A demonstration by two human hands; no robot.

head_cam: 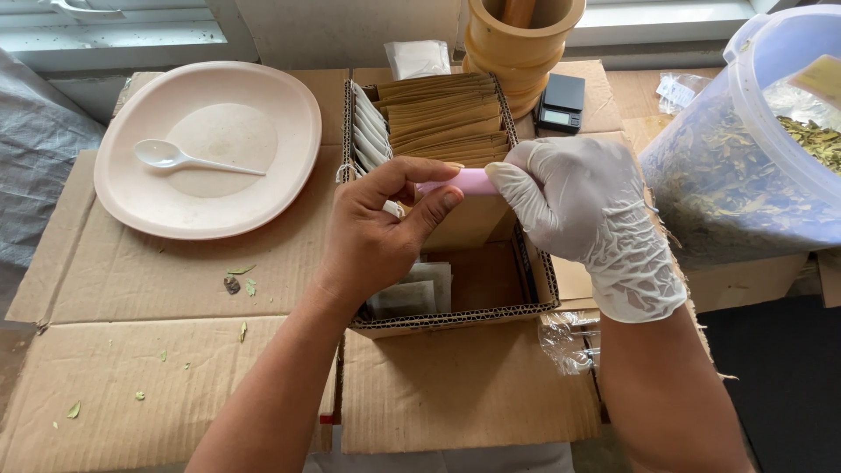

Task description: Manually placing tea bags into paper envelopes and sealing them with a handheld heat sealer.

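My bare left hand (378,229) and my right hand (585,210), in a white disposable glove, together pinch a small pink bar-shaped object (464,181) over an open cardboard box (455,321). The left thumb and forefinger grip its left end, and the gloved fingertips grip its right end. The box holds a row of brown paper sachets (442,114) at the far end, white sachets (368,131) along the left wall, and a few white sachets (412,293) lying flat at the near end.
A pale pink plate (263,105) with a white plastic spoon (188,159) sits at the left on flattened cardboard (158,350) dotted with leaf bits. At the right a clear tub (745,149) holds dried leaves. Behind the box are a wooden mortar (521,44), a small black scale (561,102) and crumpled plastic (569,342).
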